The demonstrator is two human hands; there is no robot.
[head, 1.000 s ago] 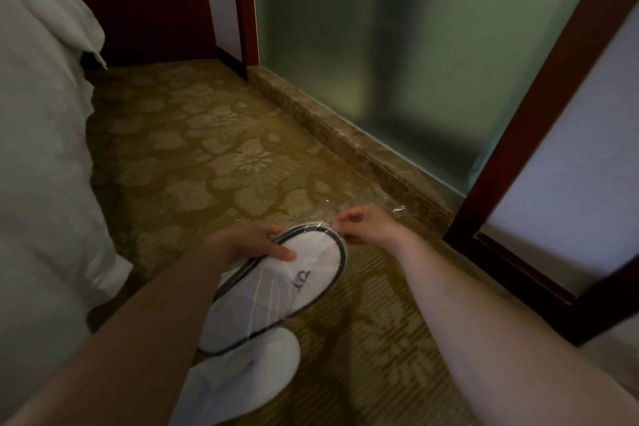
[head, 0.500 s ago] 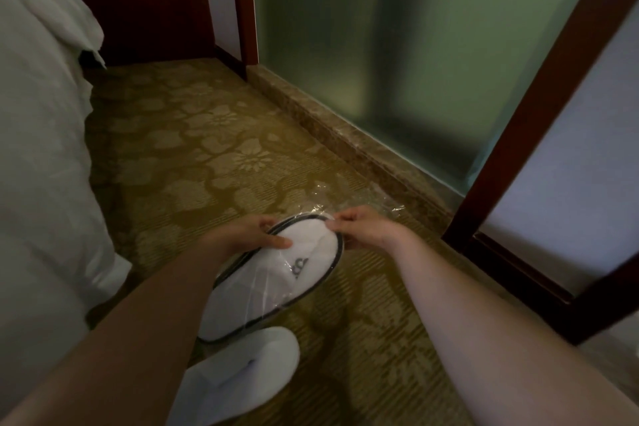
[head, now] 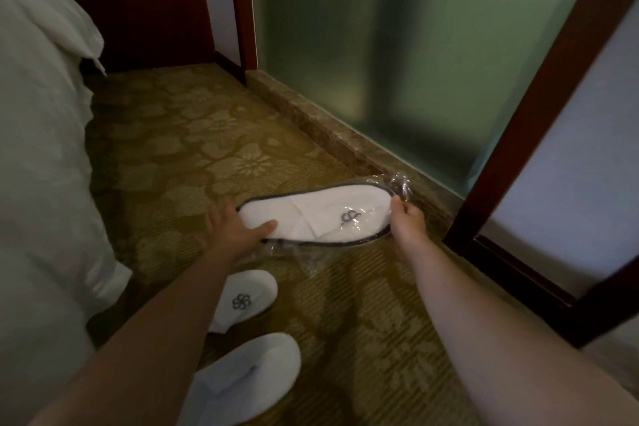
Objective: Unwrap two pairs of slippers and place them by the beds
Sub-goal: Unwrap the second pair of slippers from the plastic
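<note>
A flat pair of white slippers with dark trim (head: 318,214) lies crosswise in clear plastic wrap (head: 399,183) above the carpet. My left hand (head: 235,228) grips its heel end. My right hand (head: 406,218) pinches the wrap at the toe end, where the plastic bunches up. Loose wrap also hangs below the slippers. Two unwrapped white slippers stand on the carpet beside the bed: one with a grey logo (head: 247,297), partly behind my left forearm, and one nearer me (head: 249,377).
The white bed (head: 38,166) fills the left side. A patterned gold carpet (head: 193,149) covers the floor. A stone sill (head: 321,128) runs under a frosted glass wall (head: 397,45). A dark wooden door frame (head: 539,107) stands at the right.
The wrapped slippers have turned from a slant to lying crosswise and moved farther from me. My hands have spread to its two ends. A second unwrapped slipper has come into view.
</note>
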